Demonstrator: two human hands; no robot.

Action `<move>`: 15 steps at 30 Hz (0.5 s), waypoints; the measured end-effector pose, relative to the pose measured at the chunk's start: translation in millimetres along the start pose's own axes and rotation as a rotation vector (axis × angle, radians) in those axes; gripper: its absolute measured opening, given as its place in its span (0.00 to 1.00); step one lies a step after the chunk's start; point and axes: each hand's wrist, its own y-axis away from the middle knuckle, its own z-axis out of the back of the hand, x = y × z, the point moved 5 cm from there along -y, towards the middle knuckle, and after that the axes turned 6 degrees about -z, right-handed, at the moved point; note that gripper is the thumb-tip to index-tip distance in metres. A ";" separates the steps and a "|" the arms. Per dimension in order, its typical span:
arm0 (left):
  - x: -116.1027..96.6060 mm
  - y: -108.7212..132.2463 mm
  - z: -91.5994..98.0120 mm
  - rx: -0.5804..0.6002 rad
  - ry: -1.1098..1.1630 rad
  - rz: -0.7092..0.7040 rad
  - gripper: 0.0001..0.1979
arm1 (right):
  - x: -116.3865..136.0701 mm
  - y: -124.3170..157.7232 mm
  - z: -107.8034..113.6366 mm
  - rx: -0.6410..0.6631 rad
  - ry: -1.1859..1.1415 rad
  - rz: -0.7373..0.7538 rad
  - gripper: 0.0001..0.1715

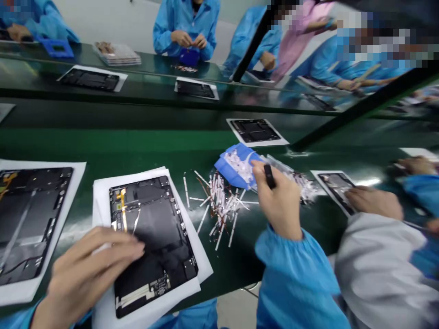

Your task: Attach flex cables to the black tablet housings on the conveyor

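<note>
An open black tablet housing (pixel 154 242) lies on white sheets (pixel 202 265), with an orange flex cable on its upper left and pale strips on its lower edge. My left hand (pixel 92 265) reaches over the housing's left side, fingers stretched out and nothing visible in them. Further right, my right hand (pixel 279 196) is closed around a dark, slim tool (pixel 269 176), whose tip is hidden. That hand is at the right edge of a blue tray (pixel 226 170) holding whitish scraps. Between the housing and my right hand lies a loose pile of thin white and brown strips (pixel 221 198).
Another housing (pixel 34 219) lies at the left. A further one (pixel 255 131) sits beyond the blue tray, near a dark slanted post (pixel 329 121). At right, a neighbour's hand (pixel 377 201) touches a smaller device (pixel 334 185). People in blue work across the raised shelf (pixel 151 98).
</note>
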 end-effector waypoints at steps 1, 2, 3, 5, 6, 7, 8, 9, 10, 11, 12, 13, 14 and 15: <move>4.6 -12.6 -1.9 -0.042 -0.011 -0.035 0.08 | 15.4 21.5 -1.5 0.033 -0.067 0.084 0.16; 13.8 -23.7 -7.2 -0.027 -0.021 -0.001 0.06 | 31.3 45.1 -7.8 0.131 -0.129 0.184 0.14; 24.4 -32.9 -13.3 -0.002 -0.017 0.042 0.04 | 45.5 69.9 -17.5 0.270 -0.169 0.274 0.13; 46.6 -44.8 -25.9 0.063 -0.004 0.129 0.04 | 62.4 112.4 -36.9 0.445 -0.198 0.331 0.15; 57.0 -47.7 -32.2 0.109 -0.005 0.169 0.05 | 67.0 128.0 -46.0 0.490 -0.200 0.338 0.15; 65.9 -49.0 -37.3 0.140 -0.013 0.197 0.05 | 69.3 139.1 -54.0 0.504 -0.200 0.334 0.15; 73.2 -49.1 -41.7 0.169 -0.024 0.221 0.06 | 70.2 146.1 -60.8 0.503 -0.200 0.327 0.15; 78.7 -48.4 -45.1 0.186 -0.035 0.237 0.06 | 70.0 149.7 -66.2 0.495 -0.201 0.318 0.15; 82.7 -47.3 -47.6 0.195 -0.046 0.248 0.06 | 69.3 150.8 -70.0 0.485 -0.205 0.310 0.15; 85.4 -45.9 -49.6 0.204 -0.052 0.256 0.06 | 68.4 150.5 -72.5 0.480 -0.211 0.305 0.15; 87.2 -44.5 -51.2 0.213 -0.055 0.263 0.06 | 67.5 149.5 -73.7 0.480 -0.218 0.301 0.15; 88.1 -43.2 -52.3 0.219 -0.058 0.266 0.05 | 66.7 148.3 -74.1 0.482 -0.224 0.299 0.15; 88.7 -42.1 -53.1 0.224 -0.060 0.268 0.05 | 66.2 147.3 -73.8 0.486 -0.227 0.295 0.15; 88.9 -41.3 -53.6 0.227 -0.064 0.269 0.05 | 65.9 146.7 -73.1 0.488 -0.230 0.294 0.15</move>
